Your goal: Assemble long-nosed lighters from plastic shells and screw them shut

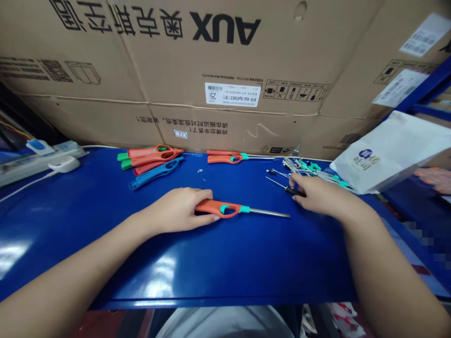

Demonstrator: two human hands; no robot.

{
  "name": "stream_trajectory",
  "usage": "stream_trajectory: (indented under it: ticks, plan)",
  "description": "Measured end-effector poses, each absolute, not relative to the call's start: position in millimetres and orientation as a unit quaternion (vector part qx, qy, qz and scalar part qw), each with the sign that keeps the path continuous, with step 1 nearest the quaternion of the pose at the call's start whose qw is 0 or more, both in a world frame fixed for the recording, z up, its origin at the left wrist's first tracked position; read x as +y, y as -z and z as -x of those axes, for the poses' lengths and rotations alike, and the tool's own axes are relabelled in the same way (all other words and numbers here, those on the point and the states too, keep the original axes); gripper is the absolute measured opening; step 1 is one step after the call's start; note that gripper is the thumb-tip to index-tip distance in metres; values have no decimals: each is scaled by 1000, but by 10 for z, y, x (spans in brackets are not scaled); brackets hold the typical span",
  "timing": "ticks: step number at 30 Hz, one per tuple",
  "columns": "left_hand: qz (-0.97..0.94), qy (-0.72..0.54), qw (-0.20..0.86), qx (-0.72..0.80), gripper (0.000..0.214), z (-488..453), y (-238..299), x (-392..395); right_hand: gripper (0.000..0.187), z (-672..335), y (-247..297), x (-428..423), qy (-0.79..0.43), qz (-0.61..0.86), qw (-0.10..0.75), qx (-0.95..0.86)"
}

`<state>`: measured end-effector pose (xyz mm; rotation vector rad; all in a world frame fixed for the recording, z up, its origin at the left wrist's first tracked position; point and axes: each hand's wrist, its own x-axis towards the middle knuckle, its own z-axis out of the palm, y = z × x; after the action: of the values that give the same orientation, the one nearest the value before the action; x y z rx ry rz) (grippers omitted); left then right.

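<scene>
My left hand (188,209) is closed around the handle of an orange long-nosed gas lighter (232,210). The lighter lies level just over or on the blue table, its green trigger showing and its metal tube pointing right. In my right hand (313,193) is a small screwdriver (289,190) with a black handle, its thin shaft pointing left. Right behind that hand lies a heap of lighter inner parts (310,169), with thin metal pieces, wires and green bits. Another orange lighter (225,158) with its metal tube rests farther back.
Several red, green and blue lighter shells (155,162) are piled at the back left. A large cardboard box (169,89) walls off the rear. A white paper bag (387,155) stands at right; a power strip (42,162) lies at left. The blue table's (218,272) front edge is near me.
</scene>
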<state>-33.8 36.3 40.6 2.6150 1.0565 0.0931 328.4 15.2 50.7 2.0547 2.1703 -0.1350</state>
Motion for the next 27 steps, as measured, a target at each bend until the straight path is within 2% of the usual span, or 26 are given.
stream_trajectory:
  ticks: [5, 11, 15, 21, 27]
  plan:
    - [-908, -60, 117, 398, 40, 529, -526, 649, 8, -3247, -486, 182, 17, -689, 88, 719]
    - [-886, -77, 32, 456, 41, 510, -611, 1111, 34, -2755, -438, 512, -62, -637, -7, 769]
    - [-895, -101, 20, 433, 37, 363, -554, 1429, 36, -2556, -290, 872, -86, -599, -38, 795]
    - [-905, -148, 14, 399, 32, 170, -409, 1732, 39, -2536, -181, 1239, -96, -578, -35, 809]
    - [-903, -190, 39, 382, 28, 65, -311, 1921, 37, -2526, -206, 1365, -55, -618, -6, 784]
